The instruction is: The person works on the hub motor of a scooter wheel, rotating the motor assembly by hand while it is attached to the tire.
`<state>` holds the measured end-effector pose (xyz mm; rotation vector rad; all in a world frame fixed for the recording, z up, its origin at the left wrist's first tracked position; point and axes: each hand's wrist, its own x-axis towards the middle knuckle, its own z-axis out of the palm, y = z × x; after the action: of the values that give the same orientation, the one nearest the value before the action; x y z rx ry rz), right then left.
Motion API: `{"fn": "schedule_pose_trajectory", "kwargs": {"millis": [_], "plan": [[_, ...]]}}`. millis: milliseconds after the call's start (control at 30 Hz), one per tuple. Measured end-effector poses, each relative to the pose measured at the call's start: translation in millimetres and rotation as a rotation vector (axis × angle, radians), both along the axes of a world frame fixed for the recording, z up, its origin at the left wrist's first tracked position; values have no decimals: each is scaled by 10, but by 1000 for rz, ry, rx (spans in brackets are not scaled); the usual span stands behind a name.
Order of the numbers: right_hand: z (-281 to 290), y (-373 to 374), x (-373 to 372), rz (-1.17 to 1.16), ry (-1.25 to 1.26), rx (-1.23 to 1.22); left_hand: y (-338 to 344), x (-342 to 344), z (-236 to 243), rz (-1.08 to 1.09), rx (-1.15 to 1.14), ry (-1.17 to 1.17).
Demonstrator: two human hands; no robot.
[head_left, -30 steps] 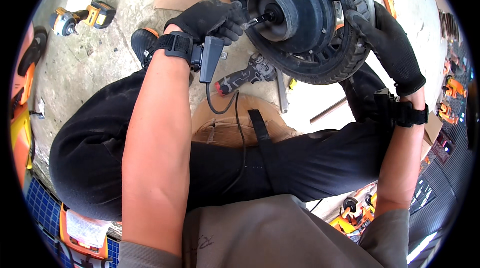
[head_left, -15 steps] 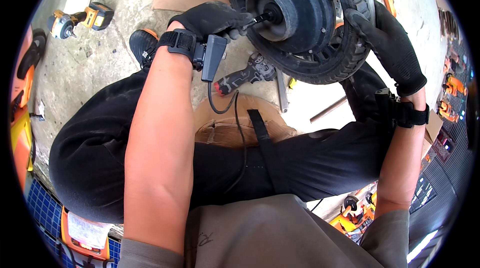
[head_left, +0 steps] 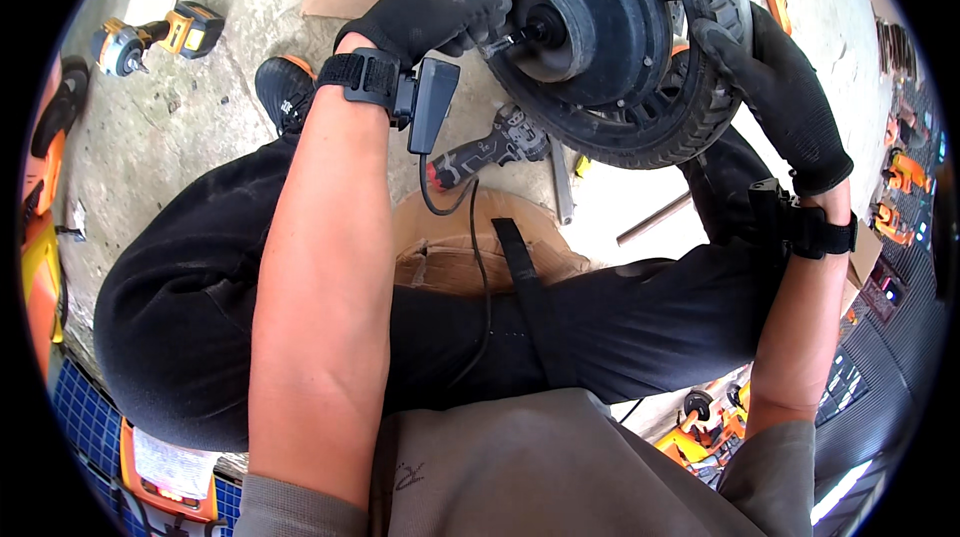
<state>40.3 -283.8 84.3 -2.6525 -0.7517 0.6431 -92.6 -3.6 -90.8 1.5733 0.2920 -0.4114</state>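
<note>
the wheel (head_left: 612, 27) is tilted at the top of the view, right of centre, its upper part cut off by the edge. its hub faces left, and a dark axle (head_left: 525, 37) sticks out toward the left hand (head_left: 435, 15). the fingers there are curled just beside the axle's end; whether they grip it cannot be told. the right hand (head_left: 785, 102) grasps the wheel by its tyre (head_left: 712, 67) from the right, thumb on the near side, the other fingers mostly hidden.

below the wheel's lower edge, a power tool (head_left: 495, 149) lies on the floor (head_left: 215, 97) with a metal bar (head_left: 562, 192) just beside it, so room there is narrow. a rod (head_left: 655, 220) lies farther right, near a trousered leg (head_left: 722, 202). left of the left wrist the floor spreads wide, past a shoe (head_left: 285, 92), to a yellow drill (head_left: 165, 37) well apart from both hands. a cable (head_left: 480, 267) loops from a small box (head_left: 433, 107) at the left wrist to the lap, between the forearms.
</note>
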Motion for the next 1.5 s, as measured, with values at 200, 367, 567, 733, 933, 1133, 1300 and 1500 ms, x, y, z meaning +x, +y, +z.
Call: {"fn": "schedule_pose_trajectory", "kwargs": {"millis": [200,367,567,733,933,1133,1300,1500], "plan": [[37,-13,16,-46,46,-54,-23,5,-123,63,-33,81],[-3,-4,16,-47,34,-30,-60,-35,-60,-34,-145,204],[-4,3,-20,-70,54,23,-87,-11,-53,-133,31,153],[48,38,-27,-35,61,22,-59,-14,-168,-32,-69,204],[59,6,36,-114,188,-49,-175,-30,-33,145,-293,341],[15,-33,12,-30,74,20,-164,60,-72,-111,-242,203],[20,-15,0,-38,81,43,-141,69,-170,-73,-228,159],[20,2,-11,-70,110,74,-109,-17,-304,238,-356,310]]}}
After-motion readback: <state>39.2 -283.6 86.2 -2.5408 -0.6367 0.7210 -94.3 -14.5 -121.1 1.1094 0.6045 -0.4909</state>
